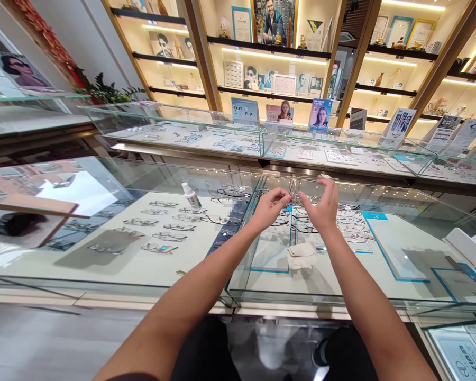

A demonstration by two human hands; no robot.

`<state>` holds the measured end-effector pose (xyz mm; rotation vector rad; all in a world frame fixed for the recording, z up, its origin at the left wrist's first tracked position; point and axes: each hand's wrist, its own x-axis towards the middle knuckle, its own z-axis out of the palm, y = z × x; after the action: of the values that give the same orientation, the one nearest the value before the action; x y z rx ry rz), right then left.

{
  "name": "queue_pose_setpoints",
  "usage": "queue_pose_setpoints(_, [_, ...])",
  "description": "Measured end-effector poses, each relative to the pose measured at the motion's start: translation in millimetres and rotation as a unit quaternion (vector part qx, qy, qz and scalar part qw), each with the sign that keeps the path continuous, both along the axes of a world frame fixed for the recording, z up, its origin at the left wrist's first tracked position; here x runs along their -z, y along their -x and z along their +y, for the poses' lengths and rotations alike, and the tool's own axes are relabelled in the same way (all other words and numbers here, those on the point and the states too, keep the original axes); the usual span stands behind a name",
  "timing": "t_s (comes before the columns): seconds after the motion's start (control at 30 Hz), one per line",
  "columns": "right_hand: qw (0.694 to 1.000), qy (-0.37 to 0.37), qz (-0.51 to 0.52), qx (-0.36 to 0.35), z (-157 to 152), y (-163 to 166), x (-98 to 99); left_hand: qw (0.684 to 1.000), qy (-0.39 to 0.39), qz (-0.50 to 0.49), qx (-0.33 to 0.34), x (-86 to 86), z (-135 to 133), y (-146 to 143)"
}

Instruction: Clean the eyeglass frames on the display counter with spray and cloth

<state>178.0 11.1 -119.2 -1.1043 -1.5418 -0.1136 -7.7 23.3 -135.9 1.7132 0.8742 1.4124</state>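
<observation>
A thin-framed pair of eyeglasses (293, 185) is held up above the glass counter, between my two hands. The fingertips of my left hand (270, 209) pinch it at its left side. My right hand (323, 207) holds its other side, the thumb by the frame and the fingers raised near a thin temple end. Part of the frame is hidden by the fingers and blends into the glasses behind. Below the hands, a folded beige cloth (301, 256) lies on the counter. Left of them stands a small white bottle (191, 197).
Under the glass top (238, 288) several eyeglasses (179, 227) lie in rows. A white box-like holder (466, 246) is at the right. Behind runs a second glass case (262, 145) with upright cards, then lit shelves (267, 47). A mirror (115, 185) stands at left.
</observation>
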Motion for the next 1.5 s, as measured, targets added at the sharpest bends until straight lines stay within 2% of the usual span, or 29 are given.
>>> queue_pose_setpoints(0.23, [0.999, 0.031, -0.008, 0.022, -2, 7, 3.2, 1.000, 0.009, 0.004, 0.020, -2.7, -8, -6])
queue_pose_setpoints(0.4, [0.999, 0.049, -0.011, -0.001, -4, 4, 0.6, 1.000, 0.005, -0.017, 0.006, -1.9, -7, -5])
queue_pose_setpoints(0.57, [0.998, 0.056, -0.019, 0.011, -2, 2, 0.6, 0.998, 0.023, -0.063, -0.011, -1.9, -3, -3])
queue_pose_setpoints(0.83, [0.987, 0.143, -0.076, 0.004, -2, 0, 1.5, 0.993, 0.023, -0.113, -0.038, -6.4, 4, 3])
queue_pose_setpoints(1.0, [0.984, 0.161, -0.079, -0.007, 0, 1, 4.4, 0.992, 0.009, -0.113, -0.049, -6.0, 6, 4])
queue_pose_setpoints(1.07, [0.985, 0.152, -0.075, -0.029, -2, 3, 2.6, 0.995, -0.024, -0.085, -0.052, -6.1, 4, 5])
queue_pose_setpoints(1.13, [0.984, 0.138, -0.074, -0.080, -5, 7, -0.1, 0.995, -0.054, -0.052, -0.059, -6.8, 2, 5])
queue_pose_setpoints(1.27, [0.972, 0.127, -0.073, -0.181, -11, 16, -1.0, 0.995, -0.066, -0.010, -0.071, -9.6, -2, 4])
queue_pose_setpoints(1.5, [0.969, 0.137, -0.003, -0.207, -13, 24, 7.3, 0.996, -0.080, -0.016, -0.040, -11.0, -1, 3])
